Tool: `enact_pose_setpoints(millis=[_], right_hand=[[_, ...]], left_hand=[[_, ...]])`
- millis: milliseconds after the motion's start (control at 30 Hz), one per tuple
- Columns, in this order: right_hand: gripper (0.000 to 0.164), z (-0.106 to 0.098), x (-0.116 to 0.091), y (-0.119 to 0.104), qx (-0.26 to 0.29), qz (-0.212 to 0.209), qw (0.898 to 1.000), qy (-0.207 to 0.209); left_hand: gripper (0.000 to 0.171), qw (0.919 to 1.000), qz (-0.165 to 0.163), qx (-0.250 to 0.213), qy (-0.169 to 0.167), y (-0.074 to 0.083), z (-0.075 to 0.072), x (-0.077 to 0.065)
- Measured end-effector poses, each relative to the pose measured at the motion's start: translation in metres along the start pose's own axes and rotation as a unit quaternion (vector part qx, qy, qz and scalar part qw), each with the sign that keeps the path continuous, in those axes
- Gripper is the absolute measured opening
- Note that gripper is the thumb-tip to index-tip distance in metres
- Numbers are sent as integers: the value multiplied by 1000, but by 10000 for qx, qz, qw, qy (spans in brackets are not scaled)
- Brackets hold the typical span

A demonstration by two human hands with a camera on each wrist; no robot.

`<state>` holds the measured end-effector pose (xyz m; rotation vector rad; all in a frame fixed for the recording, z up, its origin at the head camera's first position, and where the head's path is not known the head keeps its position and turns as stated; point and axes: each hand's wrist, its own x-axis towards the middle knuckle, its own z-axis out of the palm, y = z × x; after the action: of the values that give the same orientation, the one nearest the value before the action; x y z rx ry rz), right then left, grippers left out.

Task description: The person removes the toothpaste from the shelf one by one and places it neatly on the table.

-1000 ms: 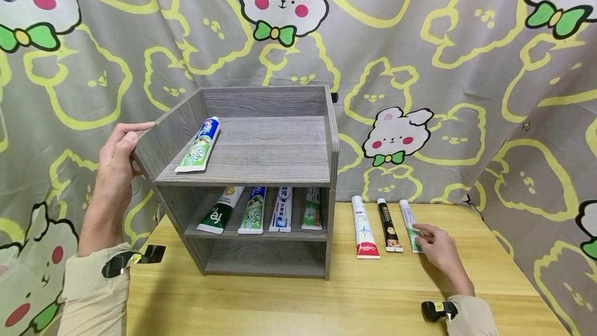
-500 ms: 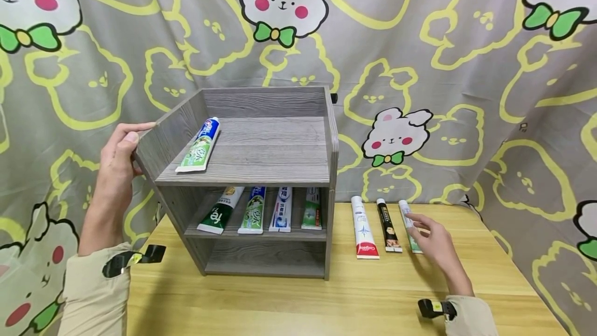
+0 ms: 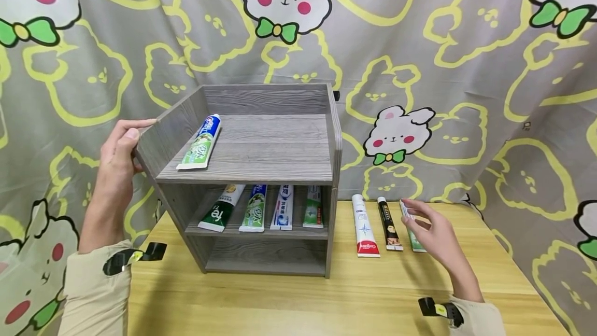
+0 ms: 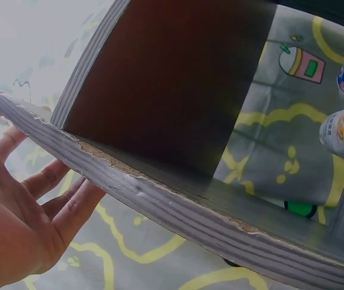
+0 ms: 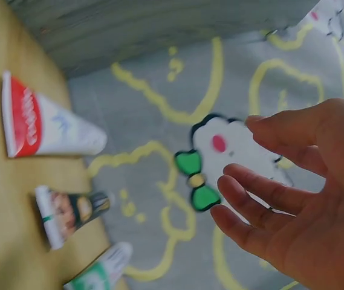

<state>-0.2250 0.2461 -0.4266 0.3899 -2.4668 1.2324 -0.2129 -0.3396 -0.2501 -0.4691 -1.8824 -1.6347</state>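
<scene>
My left hand (image 3: 115,162) holds the left side panel of a grey wooden shelf (image 3: 247,175); in the left wrist view its fingers (image 4: 78,211) lie along the panel's edge. My right hand (image 3: 438,235) hovers over a green-and-white toothpaste tube (image 3: 416,243), partly covering it in the head view. In the right wrist view, the fingers are spread and relaxed with nothing between them, apart from the tube (image 5: 102,270). Left of that tube lie a black toothpaste tube (image 3: 389,224) and a red-and-white Colgate tube (image 3: 365,227), both on the table.
On the shelf's top level lies a blue-and-green toothpaste tube (image 3: 201,143). Several tubes stand in the middle level, among them a dark green one (image 3: 218,214) and a red-and-green one (image 3: 313,209). A patterned curtain (image 3: 373,66) hangs behind the wooden table (image 3: 261,305).
My right hand has come off the green-and-white tube and risen slightly, its fingers spreading. The left hand stays on the shelf, and the tubes lie where they were.
</scene>
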Motion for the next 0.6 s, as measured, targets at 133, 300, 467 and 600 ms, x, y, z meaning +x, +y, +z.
enact_pose_setpoints(millis=[133,300,467,600], right_hand=[[40,-4,-3,-20,0,-180,9998,54],[42,-10,-9,-51,105,-447,9989,47],[44,-10,-14,-83,285,-936,9952,65],[49,-8,-19,-105,393,-1266,9912,-41]], left_hand=[[36,10000,-41,-48,64,0,1,1],[34,9997,-113,-139,148,2,3,2],[34,9998,-97,-114,158,2,4,1],[34,9999,-21,-56,141,0,3,0]])
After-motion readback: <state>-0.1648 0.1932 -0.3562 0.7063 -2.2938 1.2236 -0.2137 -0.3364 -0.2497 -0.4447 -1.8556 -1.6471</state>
